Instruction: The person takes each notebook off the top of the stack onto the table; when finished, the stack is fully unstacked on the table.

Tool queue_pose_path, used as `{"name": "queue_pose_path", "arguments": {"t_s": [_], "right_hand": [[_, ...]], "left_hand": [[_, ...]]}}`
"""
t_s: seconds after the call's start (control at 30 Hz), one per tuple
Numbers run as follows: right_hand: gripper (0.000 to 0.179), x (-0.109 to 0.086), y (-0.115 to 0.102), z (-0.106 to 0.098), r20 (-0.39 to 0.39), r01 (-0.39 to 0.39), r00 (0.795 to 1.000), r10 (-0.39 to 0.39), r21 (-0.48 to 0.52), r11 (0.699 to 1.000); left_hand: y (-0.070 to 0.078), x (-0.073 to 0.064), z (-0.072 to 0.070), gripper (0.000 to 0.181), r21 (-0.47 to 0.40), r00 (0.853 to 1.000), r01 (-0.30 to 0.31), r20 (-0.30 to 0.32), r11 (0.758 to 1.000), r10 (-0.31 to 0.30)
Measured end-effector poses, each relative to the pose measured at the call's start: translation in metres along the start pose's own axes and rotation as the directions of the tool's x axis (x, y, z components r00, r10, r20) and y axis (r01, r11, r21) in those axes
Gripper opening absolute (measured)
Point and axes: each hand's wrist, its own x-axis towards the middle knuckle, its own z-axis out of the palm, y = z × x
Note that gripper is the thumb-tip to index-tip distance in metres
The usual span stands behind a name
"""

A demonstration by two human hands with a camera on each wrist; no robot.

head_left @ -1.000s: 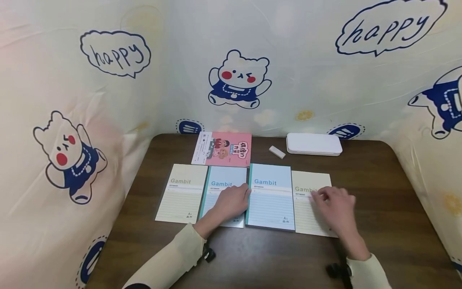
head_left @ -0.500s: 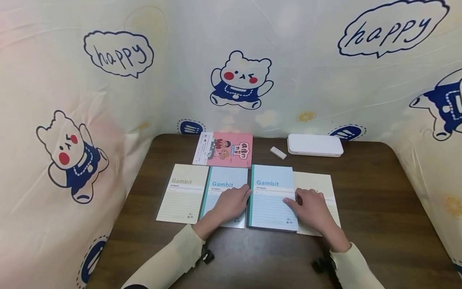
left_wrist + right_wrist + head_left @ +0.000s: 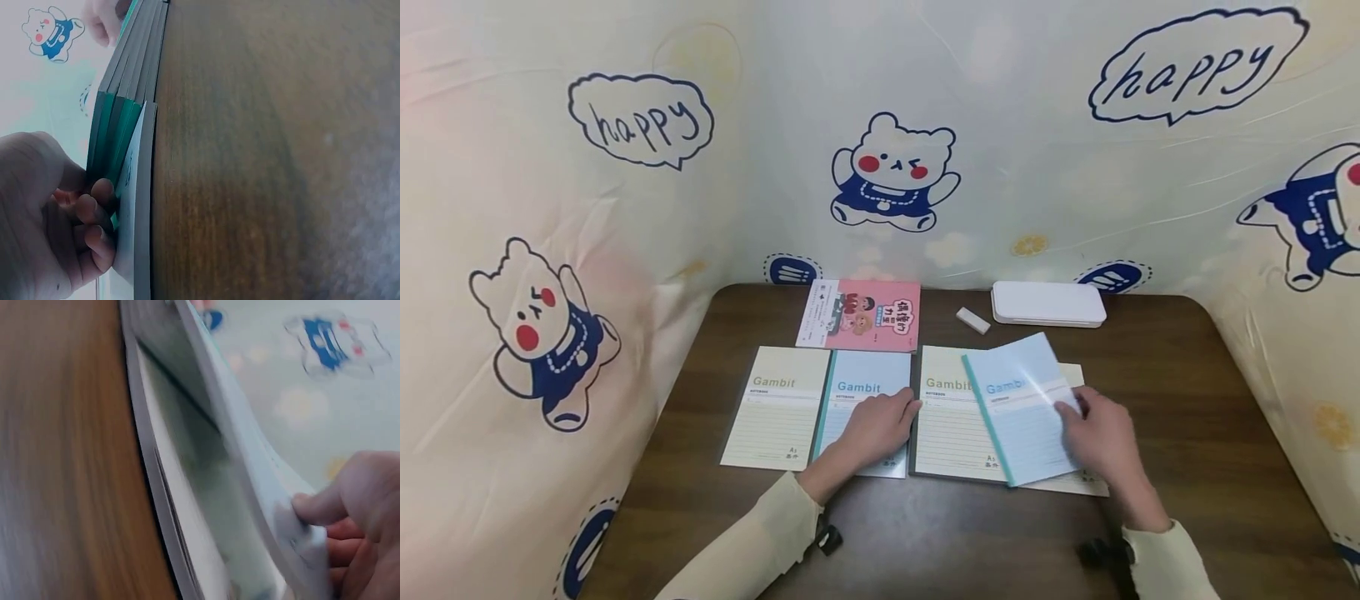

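Observation:
My right hand (image 3: 1102, 433) grips a light-blue notebook (image 3: 1026, 412) by its right edge, thumb on the cover. It is tilted and overlaps a notebook stack with a cream one (image 3: 951, 429) on top and a cream notebook (image 3: 1082, 486) to the right. In the right wrist view, the held notebook (image 3: 250, 444) stands raised over the notebooks below. My left hand (image 3: 880, 427) lies over another blue notebook (image 3: 880, 367), its curled fingers holding the stack's left edge. The left wrist view shows these fingers (image 3: 94, 212) against the green and dark spines (image 3: 115, 137).
Another cream notebook (image 3: 782, 417) lies at the far left of the row. Behind the row are a pink book (image 3: 880, 317), a small white eraser-like block (image 3: 973, 321) and a flat white case (image 3: 1048, 303). A printed curtain (image 3: 760, 150) surrounds the brown table (image 3: 880, 533).
My right hand has moved left to the stack, taken hold of its top blue notebook and drawn it rightward, uncovering a cream one. My left hand has stayed at the stack's left edge.

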Motion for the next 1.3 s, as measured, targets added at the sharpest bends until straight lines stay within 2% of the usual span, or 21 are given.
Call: {"name": "queue_pose_path", "arguments": {"t_s": [0.1, 0.17, 0.23, 0.33, 0.43, 0.63, 0.87, 1.13, 1.3], "right_hand": [[0.033, -0.001, 0.028, -0.013, -0.112, -0.019, 0.993, 0.024, 0.045, 0.999], [0.032, -0.003, 0.048, -0.022, -0.157, -0.062, 0.985, 0.074, 0.077, 0.995], [0.037, -0.007, 0.068, -0.033, -0.158, -0.153, 0.973, 0.169, 0.107, 0.982], [0.047, -0.014, 0.092, -0.049, -0.12, -0.308, 0.939, 0.323, 0.127, 0.943], [0.049, -0.018, 0.11, -0.061, -0.124, -0.386, 0.908, 0.399, 0.117, 0.915], [0.047, -0.024, 0.128, -0.074, -0.191, -0.391, 0.9, 0.391, 0.039, 0.92], [0.053, -0.022, 0.128, -0.072, -0.216, -0.388, 0.898, 0.384, 0.025, 0.921], [0.055, -0.021, 0.127, -0.066, -0.201, -0.358, 0.92, 0.335, -0.088, 0.93], [0.066, -0.019, 0.116, -0.058, -0.255, -0.304, 0.927, 0.276, -0.075, 0.95]], "left_hand": [[0.001, -0.001, 0.0, 0.03, 0.007, 1.0, 0.012, 0.004, 1.0, -0.012], [0.001, -0.001, 0.0, 0.03, 0.013, 1.0, 0.017, 0.007, 1.0, -0.017], [0.0, -0.001, 0.0, 0.03, 0.013, 1.0, 0.017, 0.009, 1.0, -0.017], [0.0, -0.001, 0.0, 0.029, 0.016, 1.0, 0.012, 0.012, 1.0, -0.013], [-0.001, 0.0, 0.0, 0.029, 0.016, 1.0, 0.022, 0.019, 1.0, -0.022], [-0.003, 0.002, 0.0, 0.029, 0.012, 0.999, 0.034, 0.023, 0.999, -0.035], [-0.002, 0.002, 0.001, 0.029, 0.012, 0.999, 0.027, 0.023, 1.0, -0.027], [-0.001, 0.002, 0.004, 0.028, 0.006, 1.0, 0.009, 0.024, 1.0, -0.01], [0.0, 0.001, 0.004, 0.034, -0.011, 1.0, 0.012, 0.009, 1.0, -0.012]]}}
